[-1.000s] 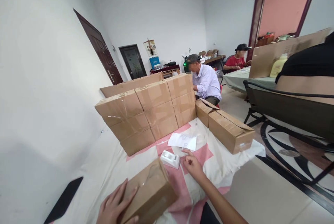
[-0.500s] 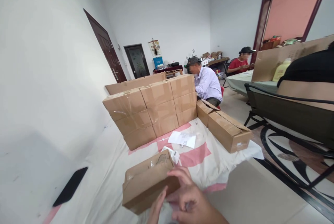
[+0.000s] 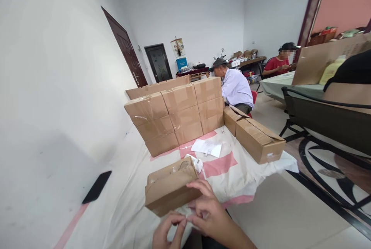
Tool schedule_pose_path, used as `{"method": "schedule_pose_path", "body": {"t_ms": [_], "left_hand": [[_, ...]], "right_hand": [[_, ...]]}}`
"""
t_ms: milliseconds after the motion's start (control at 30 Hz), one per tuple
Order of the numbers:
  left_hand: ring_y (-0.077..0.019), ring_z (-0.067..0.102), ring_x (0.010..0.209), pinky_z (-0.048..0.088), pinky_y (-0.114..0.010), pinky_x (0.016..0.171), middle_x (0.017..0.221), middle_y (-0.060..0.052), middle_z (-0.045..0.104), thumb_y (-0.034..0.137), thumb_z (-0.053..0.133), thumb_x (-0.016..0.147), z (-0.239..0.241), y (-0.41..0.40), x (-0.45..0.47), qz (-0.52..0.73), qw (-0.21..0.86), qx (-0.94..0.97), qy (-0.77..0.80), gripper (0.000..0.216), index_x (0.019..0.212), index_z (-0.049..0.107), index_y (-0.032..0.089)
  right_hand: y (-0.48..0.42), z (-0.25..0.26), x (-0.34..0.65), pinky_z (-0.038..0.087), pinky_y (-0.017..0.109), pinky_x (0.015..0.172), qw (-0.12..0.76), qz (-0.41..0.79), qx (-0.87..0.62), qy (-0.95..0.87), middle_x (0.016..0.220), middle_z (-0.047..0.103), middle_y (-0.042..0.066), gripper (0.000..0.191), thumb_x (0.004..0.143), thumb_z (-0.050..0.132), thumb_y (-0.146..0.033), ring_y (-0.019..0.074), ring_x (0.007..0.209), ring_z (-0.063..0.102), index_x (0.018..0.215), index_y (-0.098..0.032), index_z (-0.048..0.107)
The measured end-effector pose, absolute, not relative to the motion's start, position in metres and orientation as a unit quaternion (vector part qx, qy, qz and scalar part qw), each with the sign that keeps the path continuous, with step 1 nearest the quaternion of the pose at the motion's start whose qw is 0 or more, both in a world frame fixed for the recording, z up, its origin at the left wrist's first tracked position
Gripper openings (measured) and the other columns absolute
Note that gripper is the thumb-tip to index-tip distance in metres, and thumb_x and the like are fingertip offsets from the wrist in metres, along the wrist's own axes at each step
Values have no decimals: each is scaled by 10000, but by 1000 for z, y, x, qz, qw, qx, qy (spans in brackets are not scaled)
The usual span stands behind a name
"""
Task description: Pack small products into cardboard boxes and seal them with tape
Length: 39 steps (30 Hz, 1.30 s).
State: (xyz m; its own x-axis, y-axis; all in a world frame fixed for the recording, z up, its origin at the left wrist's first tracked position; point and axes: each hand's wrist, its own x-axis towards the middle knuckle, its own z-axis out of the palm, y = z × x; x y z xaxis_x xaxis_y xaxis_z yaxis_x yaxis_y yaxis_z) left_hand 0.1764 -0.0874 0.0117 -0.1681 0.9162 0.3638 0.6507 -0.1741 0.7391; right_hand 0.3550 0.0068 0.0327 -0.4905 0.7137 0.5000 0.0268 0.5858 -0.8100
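Note:
A small brown cardboard box point(image 3: 171, 187) lies on the cloth-covered table right in front of me. My left hand point(image 3: 168, 232) and my right hand point(image 3: 206, 207) meet just below the box's near edge. Both pinch at something small and pale between the fingertips; I cannot make out what it is. The right hand's fingers also brush the box's front edge. Behind the box sits a small white device point(image 3: 197, 162), and beyond it a white printed paper sheet point(image 3: 206, 147).
A wall of stacked taped cartons point(image 3: 176, 115) stands at the table's far side, with two more cartons point(image 3: 257, 142) on the right. A black phone point(image 3: 97, 187) lies at the left. Two people sit beyond; a dark folding cot point(image 3: 327, 121) stands on the right.
My right hand left the white device and came down to the box's near edge. The left hand slid off the box's side and joined it in a pinch. The view shifted.

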Motion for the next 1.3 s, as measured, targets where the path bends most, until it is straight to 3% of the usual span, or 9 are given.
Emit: {"method": "schedule_pose_path", "body": {"t_ms": [133,200,300,367,500,633,900,1100,1300], "left_hand": [[-204,680,816,552,-320,776,866,-51,718,374,509,982,37,-100,154,436,-20,605,666,207,913,663,253],[-193,683,827,532,-308,793,891,-37,728,341,538,974,56,-101,134,403,-79,638,651,163,942,670,250],[-168,674,794,496,-280,738,882,-12,734,332,515,989,96,-89,109,299,-66,735,605,200,918,685,253],[-169,664,797,474,-281,733,867,-13,724,357,494,998,125,-75,101,235,-18,767,597,243,893,681,243],[-170,639,809,448,-273,741,872,1,707,395,541,950,171,-38,97,124,110,772,613,216,865,660,236],[-193,619,783,416,-265,677,871,-6,695,385,640,805,186,-6,87,10,192,730,656,172,862,653,223],[-209,618,823,409,-284,696,916,-2,689,324,584,767,176,22,64,-57,238,715,655,142,867,643,241],[-219,613,837,401,-295,702,914,-2,681,407,640,756,175,30,61,-60,214,711,667,195,865,618,247],[-201,624,833,379,-280,673,912,20,692,366,657,728,160,34,59,-63,201,710,672,179,861,612,255]], "right_hand": [[47,18,366,362,617,1080,477,298,-396,-726,1219,675,118,249,804,747,-286,387,1229,531,599,-243,613],[73,15,371,379,587,1100,499,302,-405,-704,1259,657,123,79,840,712,-326,371,1249,542,800,-259,710],[104,16,365,313,508,1204,489,378,-305,-725,1500,515,92,444,870,695,-380,312,1435,418,1300,-286,636],[115,15,352,253,482,1240,453,443,-235,-738,1592,413,71,562,887,681,-398,278,1507,323,1424,-304,546],[120,10,328,317,468,1201,429,531,-216,-698,1620,368,66,453,907,646,-418,266,1525,291,1349,-324,618],[120,6,322,373,448,1160,434,549,-233,-676,1605,387,81,456,883,661,-416,268,1517,308,1328,-322,629],[118,1,321,342,441,1177,437,571,-237,-653,1622,357,75,424,908,637,-419,257,1509,322,1319,-316,624],[118,-1,322,346,444,1173,439,575,-236,-649,1624,356,69,429,900,663,-427,262,1504,331,1317,-334,619],[119,1,322,347,445,1177,439,583,-225,-645,1623,358,70,429,888,681,-428,267,1510,321,1302,-325,630]]}}
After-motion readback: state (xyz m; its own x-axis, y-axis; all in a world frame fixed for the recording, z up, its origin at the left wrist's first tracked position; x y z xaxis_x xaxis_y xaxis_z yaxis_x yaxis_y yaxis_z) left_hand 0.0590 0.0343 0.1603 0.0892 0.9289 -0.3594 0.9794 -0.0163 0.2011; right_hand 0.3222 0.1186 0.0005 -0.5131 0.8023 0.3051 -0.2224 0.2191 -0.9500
